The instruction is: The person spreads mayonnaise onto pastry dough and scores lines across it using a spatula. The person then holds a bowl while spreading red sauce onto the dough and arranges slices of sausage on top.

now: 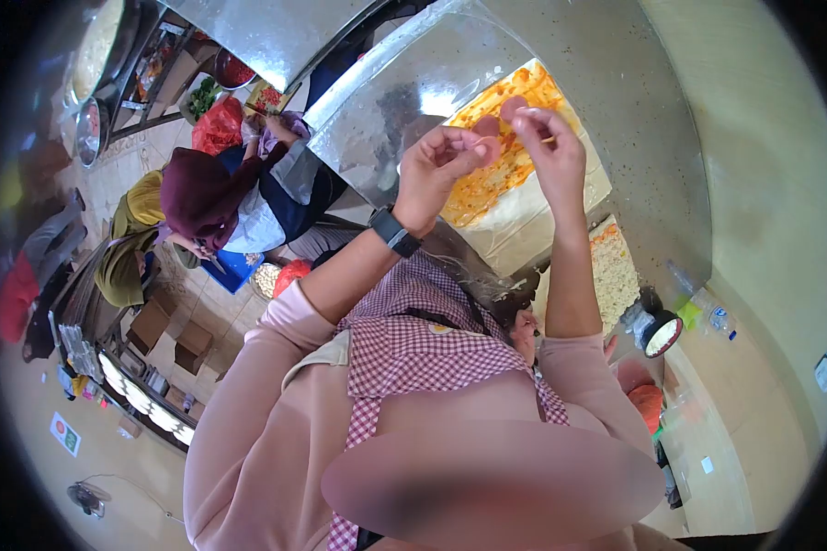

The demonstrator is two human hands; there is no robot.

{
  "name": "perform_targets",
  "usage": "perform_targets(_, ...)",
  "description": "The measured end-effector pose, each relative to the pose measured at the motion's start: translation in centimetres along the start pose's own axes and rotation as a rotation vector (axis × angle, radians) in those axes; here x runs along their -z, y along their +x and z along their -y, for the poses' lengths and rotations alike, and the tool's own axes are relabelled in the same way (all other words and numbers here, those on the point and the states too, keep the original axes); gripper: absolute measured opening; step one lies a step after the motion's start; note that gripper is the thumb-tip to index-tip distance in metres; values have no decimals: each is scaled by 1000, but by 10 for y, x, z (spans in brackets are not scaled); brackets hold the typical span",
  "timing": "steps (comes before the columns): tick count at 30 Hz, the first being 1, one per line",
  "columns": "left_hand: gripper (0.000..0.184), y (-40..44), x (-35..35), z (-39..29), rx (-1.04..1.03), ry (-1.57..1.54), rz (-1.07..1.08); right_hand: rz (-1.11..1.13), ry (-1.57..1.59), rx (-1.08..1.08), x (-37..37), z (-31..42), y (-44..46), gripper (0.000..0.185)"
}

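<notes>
My left hand [439,170], with a black watch on its wrist, pinches a round pink sausage slice [490,150] between thumb and fingers. My right hand [553,151] is closed at the fingertips on another pink sausage slice [513,108]. Both hands hover over a flat pale sheet [524,225], bread or dough, partly spread with orange sauce [473,197]. A further pink slice [484,127] appears to lie on the sauce between the hands. Clear plastic film [386,101] is beside the sheet on the metal table [643,119].
Closer to my body on the right lies a second slab with a crumbly pale topping [611,275]. A dark bowl of white stuff [662,335] and a plastic bottle [719,321] stand farther right. At left, a co-worker [202,197] bends near a blue tray [234,269].
</notes>
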State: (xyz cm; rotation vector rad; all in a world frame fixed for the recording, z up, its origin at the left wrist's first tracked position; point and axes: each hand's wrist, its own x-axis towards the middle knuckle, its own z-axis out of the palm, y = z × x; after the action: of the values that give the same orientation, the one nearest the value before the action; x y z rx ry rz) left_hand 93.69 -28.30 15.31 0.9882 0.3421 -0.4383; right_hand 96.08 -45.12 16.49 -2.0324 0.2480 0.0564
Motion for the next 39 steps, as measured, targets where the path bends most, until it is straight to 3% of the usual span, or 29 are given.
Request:
perform_targets(1,17,5,-4,0,-14,13,31,-3,-5,1,3,3,-5,15)
perform_targets(3,19,13,-12,3,-26,22,66,229,340,-160,7,4,-13,15)
perform_targets(5,25,18,-18,6,-63,80,71,196,383,-202,14,-6,-6,14)
perform_targets(6,25,16,-18,3,-63,79,71,70,377,-220,17,-9,2,14)
perform_targets(8,31,9,-15,-6,-296,753,100,-73,263,-159,23,-20,21,14)
perform_targets(9,31,5,-11,-6,-296,754,101,-74,265,-158,26,-25,31,14)
perform_targets(11,35,-4,-4,-6,-525,1258,156,-47,11,-79,26,-30,45,15)
perform_targets(15,46,-10,-2,-9,-501,1520,169,-84,-260,-34,20,-25,54,14)
perform_targets(17,48,-8,-2,-7,-499,1577,161,-162,-483,18,17,-19,54,12)
perform_targets(23,53,1,-1,-4,-455,1650,127,-226,-685,156,12,-20,43,12)
perform_targets(33,55,3,4,0,-436,1607,140,-222,-606,183,11,-14,36,10)
perform_targets(35,54,2,4,1,-435,1600,140,-97,-546,167,7,-8,27,10)
perform_targets(39,54,3,5,3,-448,1591,140,-89,-650,244,2,-14,22,10)
